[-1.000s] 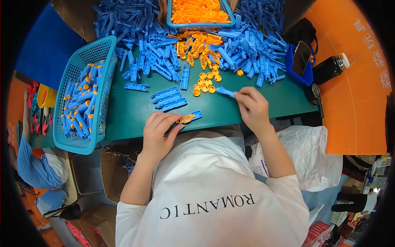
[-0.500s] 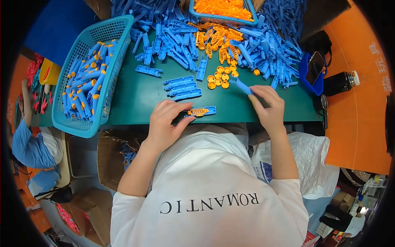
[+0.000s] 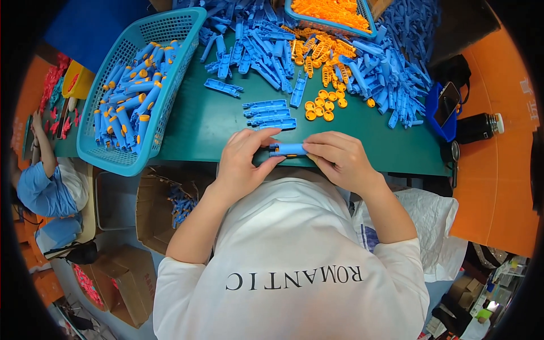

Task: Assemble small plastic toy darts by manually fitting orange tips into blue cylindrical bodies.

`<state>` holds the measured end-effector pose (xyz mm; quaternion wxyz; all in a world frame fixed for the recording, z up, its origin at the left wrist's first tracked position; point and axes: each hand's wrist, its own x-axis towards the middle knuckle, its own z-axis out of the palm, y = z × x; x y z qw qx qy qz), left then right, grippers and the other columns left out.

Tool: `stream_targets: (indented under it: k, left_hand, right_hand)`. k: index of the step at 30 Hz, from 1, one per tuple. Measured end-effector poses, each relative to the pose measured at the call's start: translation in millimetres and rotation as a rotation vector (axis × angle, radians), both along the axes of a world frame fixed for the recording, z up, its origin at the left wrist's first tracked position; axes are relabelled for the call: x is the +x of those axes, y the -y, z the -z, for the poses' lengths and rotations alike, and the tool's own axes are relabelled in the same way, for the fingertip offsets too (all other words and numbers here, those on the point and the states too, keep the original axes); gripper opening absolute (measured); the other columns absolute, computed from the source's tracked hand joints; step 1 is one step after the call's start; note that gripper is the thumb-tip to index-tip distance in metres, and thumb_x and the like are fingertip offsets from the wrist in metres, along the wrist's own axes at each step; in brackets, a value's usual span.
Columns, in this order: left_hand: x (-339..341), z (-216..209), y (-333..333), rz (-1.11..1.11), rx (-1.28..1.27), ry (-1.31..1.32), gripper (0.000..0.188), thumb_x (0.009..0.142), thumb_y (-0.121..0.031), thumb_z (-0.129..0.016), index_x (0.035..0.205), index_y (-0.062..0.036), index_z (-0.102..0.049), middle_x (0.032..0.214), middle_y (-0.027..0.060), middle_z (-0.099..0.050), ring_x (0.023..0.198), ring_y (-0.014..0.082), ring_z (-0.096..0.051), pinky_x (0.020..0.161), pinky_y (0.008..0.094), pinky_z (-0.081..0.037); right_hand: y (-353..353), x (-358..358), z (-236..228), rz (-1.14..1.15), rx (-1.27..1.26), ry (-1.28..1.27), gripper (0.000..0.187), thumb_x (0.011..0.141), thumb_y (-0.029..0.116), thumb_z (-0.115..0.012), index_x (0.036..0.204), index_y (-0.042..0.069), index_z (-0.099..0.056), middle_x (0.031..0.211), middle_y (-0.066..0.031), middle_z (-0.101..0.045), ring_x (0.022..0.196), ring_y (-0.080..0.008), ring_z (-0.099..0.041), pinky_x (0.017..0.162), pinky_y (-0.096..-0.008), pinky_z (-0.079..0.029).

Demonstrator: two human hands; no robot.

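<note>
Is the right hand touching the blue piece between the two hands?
Touching. The head view shows the right hand with its fingertips over the right end of the blue piece, no gap visible.

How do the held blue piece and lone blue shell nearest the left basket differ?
The held piece is between left hand and right hand; the lone shell lies untouched. The held piece shows a smooth top; the lone shell, its hollow inside. Both are blue and elongated.

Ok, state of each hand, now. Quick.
Left hand: curled around the left end of the blue half-shell; whether its grip is closed can't be told.
Right hand: grip closed, holding the half-shell's right end.
</note>
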<state>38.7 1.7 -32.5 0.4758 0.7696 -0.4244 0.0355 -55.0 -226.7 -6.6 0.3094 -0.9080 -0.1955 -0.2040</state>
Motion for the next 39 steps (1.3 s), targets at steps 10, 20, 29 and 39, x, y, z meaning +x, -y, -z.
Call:
stream_targets:
  k: [10,20,29,39]
  left_hand:
    - [-0.2,4.5,-4.9,0.018,-0.031,0.04,0.043,0.075,-0.014,-0.084,0.115,-0.0096,-0.07,0.096,0.0051,-0.072,0.086,0.0261,-0.065,0.077,0.0382,-0.05]
    - [-3.6,11.2,-3.4,0.021,-0.041,0.06,0.041,0.079,-0.018,-0.082,0.117,-0.0137,-0.069,0.098,0.0008,-0.071,0.09,0.024,-0.063,0.085,0.0391,-0.048]
    - [0.6,13.1,-4.2,0.034,-0.01,0.045,0.039,0.081,-0.019,-0.08,0.118,-0.0146,-0.068,0.1,-0.0011,-0.071,0.093,0.0224,-0.062,0.089,0.0389,-0.047]
    - [-1.1,12.9,-4.1,0.034,-0.021,0.053,0.04,0.08,-0.018,-0.081,0.118,-0.0145,-0.068,0.1,-0.0003,-0.07,0.094,0.0226,-0.062,0.089,0.0389,-0.047]
  right_hand:
    - [-9.1,-2.9,-8.1,0.032,-0.057,-0.014,0.016,0.079,-0.003,-0.075,0.095,0.001,-0.073,0.099,-0.0127,-0.072,0.088,-0.0306,-0.071,0.075,-0.0373,-0.057]
    - [-15.2,-3.8,-18.9,0.03,-0.06,0.003,0.019,0.078,-0.007,-0.074,0.096,-0.001,-0.07,0.097,-0.0143,-0.072,0.083,-0.0323,-0.07,0.072,-0.0378,-0.056]
    - [-14.5,-0.1,-17.8,0.027,-0.088,0.007,0.015,0.079,-0.003,-0.074,0.094,0.001,-0.071,0.094,-0.0127,-0.071,0.081,-0.0314,-0.069,0.069,-0.0385,-0.056]
    - [-14.4,-3.8,-19.2,0.03,-0.094,-0.001,0.017,0.078,-0.006,-0.074,0.094,0.0,-0.07,0.095,-0.0135,-0.071,0.082,-0.0319,-0.069,0.07,-0.0382,-0.056]
